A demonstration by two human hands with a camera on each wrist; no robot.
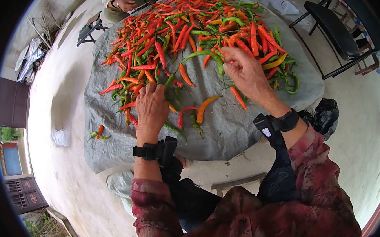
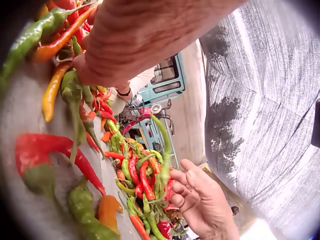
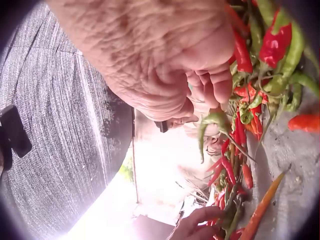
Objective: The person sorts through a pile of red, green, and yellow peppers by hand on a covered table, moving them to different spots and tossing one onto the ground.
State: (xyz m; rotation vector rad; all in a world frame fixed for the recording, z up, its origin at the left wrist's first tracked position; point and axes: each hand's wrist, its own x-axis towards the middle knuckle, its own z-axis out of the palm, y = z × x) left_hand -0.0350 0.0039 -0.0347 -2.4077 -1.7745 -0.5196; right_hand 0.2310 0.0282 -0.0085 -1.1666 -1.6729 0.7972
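Observation:
My right hand (image 1: 247,72) pinches a curved green chili pepper (image 1: 212,57) above the right side of the pile. In the right wrist view, that green pepper (image 3: 214,121) hangs at the fingertips with its thin stem trailing. My left hand (image 1: 151,107) reaches with bent fingers into the near left edge of the red chili peppers (image 1: 159,52). Its fingertips are hidden among the peppers, so I cannot tell if they grip one. An orange pepper (image 2: 54,92) and a drooping green pepper (image 2: 71,90) lie close by those fingers in the left wrist view.
A grey cloth (image 1: 112,141) lies under the pile, with loose peppers such as an orange one (image 1: 206,108) near its front. Across the pile are another person's hands (image 1: 125,5). A black chair (image 1: 333,29) stands right, a small folding stool (image 1: 91,28) far left.

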